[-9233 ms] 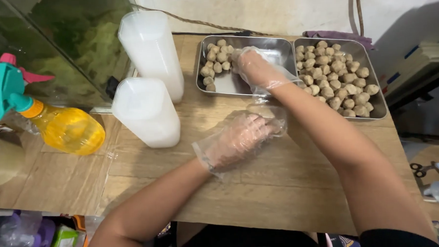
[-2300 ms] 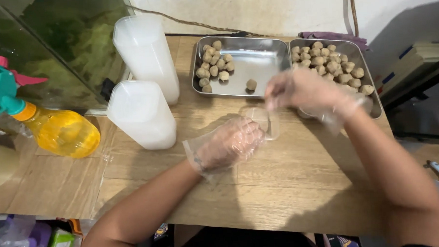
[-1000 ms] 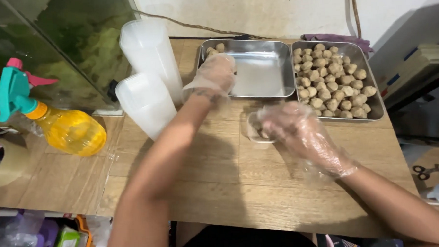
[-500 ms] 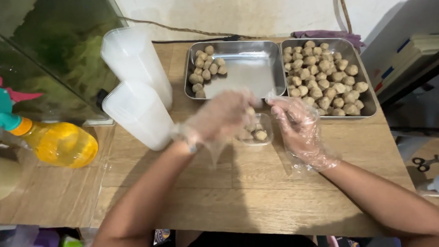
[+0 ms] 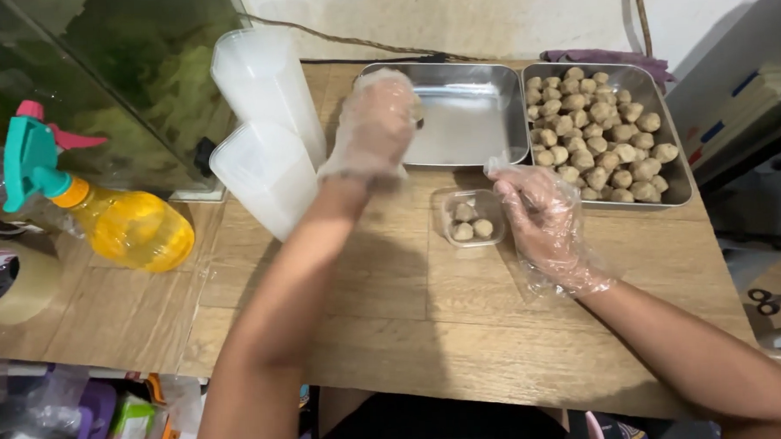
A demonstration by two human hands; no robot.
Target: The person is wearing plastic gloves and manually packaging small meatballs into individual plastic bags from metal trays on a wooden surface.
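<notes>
**poster1:** Head cam, looking straight down at a light wooden table (image 5: 464,329). Both hands wear loose clear plastic gloves. The left hand (image 5: 374,125) is stretched out over the near-left corner of the shiny steel tray on the left (image 5: 474,121), fingers curled downward; can't tell if it's pinching anything, the glove and the back of the hand hide it. The meatballs in that tray are covered by the hand too.

**poster2:** And the right one?

**poster1:** The right hand (image 5: 542,218) sits just beside the small clear plastic tub (image 5: 470,218), fingers loosely spread, fingertips at the tub's right rim (touching or nearly, hard to say). Three brownish round meatballs (image 5: 468,223) lie in the tub, which stands on the table just in front of the two trays. The second steel tray (image 5: 678,162), to the right, is packed with the same meatballs.

**poster2:** Other stuff?

**poster1:** Two stacks of translucent white plastic cups (image 5: 266,129) lie on their sides at the left, plus a yellow spray bottle with a teal trigger (image 5: 105,212) near the glass tank (image 5: 100,82).
</notes>
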